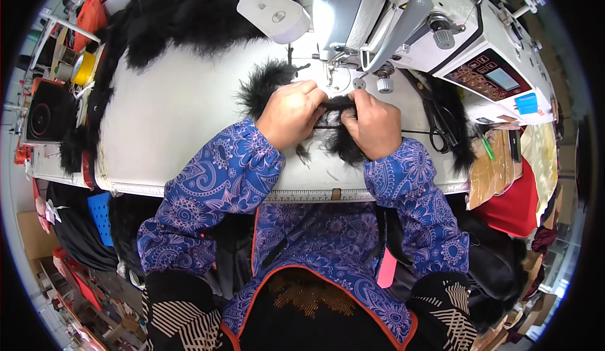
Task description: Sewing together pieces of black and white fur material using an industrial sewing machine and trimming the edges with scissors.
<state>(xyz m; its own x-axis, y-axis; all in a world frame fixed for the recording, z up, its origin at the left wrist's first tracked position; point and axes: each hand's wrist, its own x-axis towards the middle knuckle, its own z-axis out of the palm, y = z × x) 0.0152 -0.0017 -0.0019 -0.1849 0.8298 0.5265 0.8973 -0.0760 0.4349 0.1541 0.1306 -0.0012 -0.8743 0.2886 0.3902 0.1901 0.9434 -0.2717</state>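
Both my hands grip a small piece of black fur fabric [268, 86] just in front of the needle area of a white sewing machine [343, 10]. My left hand [291, 112] is closed on its left part, and tufts stick out beyond the knuckles. Closed around the right end, my right hand [376, 122] has thumb and forefinger pinched on it, with fur hanging below. A dark edge of the piece stretches between my fingertips. The presser foot [329, 76] stands just behind them; whether it touches the fabric I cannot tell.
A large black fur piece [195, 17] lies at the back left of the white table [145, 124]. Black scissors [438, 114] rest to the right beside more fur. A control panel [488, 75] faces me at the right. Yellow tape [84, 68] and a black speaker [45, 112] stand far left.
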